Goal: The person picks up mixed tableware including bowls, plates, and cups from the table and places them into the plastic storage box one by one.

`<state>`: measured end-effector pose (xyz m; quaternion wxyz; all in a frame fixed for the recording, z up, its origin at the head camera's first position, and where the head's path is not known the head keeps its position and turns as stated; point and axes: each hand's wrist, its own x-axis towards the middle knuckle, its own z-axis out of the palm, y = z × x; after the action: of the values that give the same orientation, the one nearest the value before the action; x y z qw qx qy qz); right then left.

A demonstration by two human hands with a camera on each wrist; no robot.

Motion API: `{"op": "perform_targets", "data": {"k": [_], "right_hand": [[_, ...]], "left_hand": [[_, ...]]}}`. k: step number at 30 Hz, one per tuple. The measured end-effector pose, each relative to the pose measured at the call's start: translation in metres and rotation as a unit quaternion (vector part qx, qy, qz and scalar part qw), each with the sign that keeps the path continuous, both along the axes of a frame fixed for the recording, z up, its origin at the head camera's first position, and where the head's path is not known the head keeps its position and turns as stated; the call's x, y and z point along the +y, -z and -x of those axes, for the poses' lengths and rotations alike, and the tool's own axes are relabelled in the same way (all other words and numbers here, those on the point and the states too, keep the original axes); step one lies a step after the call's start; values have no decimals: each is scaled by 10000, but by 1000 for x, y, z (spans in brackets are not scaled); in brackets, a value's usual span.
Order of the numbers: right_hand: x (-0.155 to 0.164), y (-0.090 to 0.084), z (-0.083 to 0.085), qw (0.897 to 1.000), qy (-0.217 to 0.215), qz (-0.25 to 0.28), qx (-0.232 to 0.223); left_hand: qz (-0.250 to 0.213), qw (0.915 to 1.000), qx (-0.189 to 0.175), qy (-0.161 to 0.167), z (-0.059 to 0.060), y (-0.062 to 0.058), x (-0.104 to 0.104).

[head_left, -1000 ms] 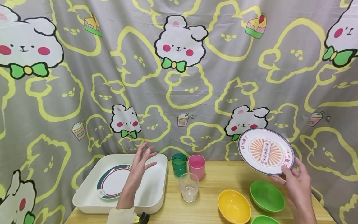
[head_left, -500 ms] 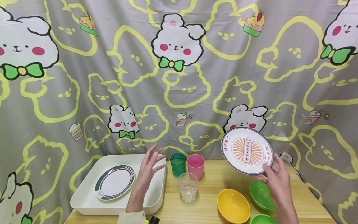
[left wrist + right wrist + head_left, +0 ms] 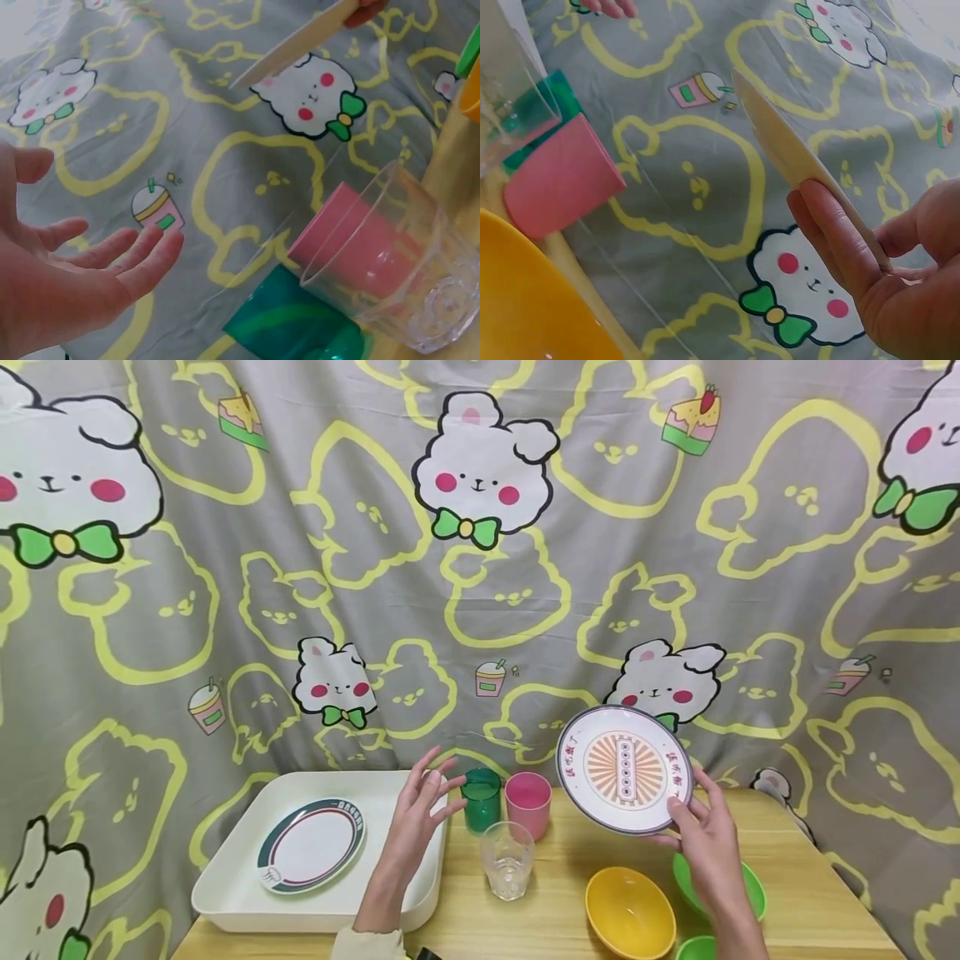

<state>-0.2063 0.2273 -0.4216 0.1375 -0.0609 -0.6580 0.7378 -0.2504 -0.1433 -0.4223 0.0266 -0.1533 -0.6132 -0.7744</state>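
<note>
In my right hand (image 3: 708,835) I hold a white plate (image 3: 626,768) with an orange sunburst centre and a dark rim. The thumb lies on its face and the fingers are behind its right edge, as the right wrist view also shows with the plate (image 3: 802,161) seen edge-on. The plate is tilted, raised above the table. My left hand (image 3: 420,802) is in the air with fingers spread, holding nothing, over the right side of a white basin (image 3: 225,893). Inside the basin lies a second plate (image 3: 315,847), white with a green band.
Between the hands stand a green cup (image 3: 482,806), a pink cup (image 3: 528,810) and a clear glass (image 3: 507,864). A yellow bowl (image 3: 630,912) and two green bowls (image 3: 753,893) sit at the front right of the wooden table (image 3: 825,910). A patterned curtain (image 3: 405,610) hangs behind.
My right hand has carried the sunburst plate leftward, from above the green bowl to beyond the yellow bowl. My left hand has shifted right, toward the green cup.
</note>
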Motion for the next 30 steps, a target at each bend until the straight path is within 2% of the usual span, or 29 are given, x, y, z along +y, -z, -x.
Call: {"op": "perform_targets", "data": {"k": [5,13,18,23,30], "right_hand": [[-12,1,1,9998,-155,-152,6],[-23,4,3,9987,-411,-285,130],[-30,6,3,9969,-639,-456,111],[-38,7,3,9945,-865,-593,43],[-49,11,4,9916,-1149,-574,183]], "left_hand": [[-58,9998,-59,172,0,5,8],[296,9986,-145,412,0,12,24],[235,9978,-221,577,0,16,34],[182,9968,-356,693,0,20,38],[359,9943,-598,803,-2,21,41]]}}
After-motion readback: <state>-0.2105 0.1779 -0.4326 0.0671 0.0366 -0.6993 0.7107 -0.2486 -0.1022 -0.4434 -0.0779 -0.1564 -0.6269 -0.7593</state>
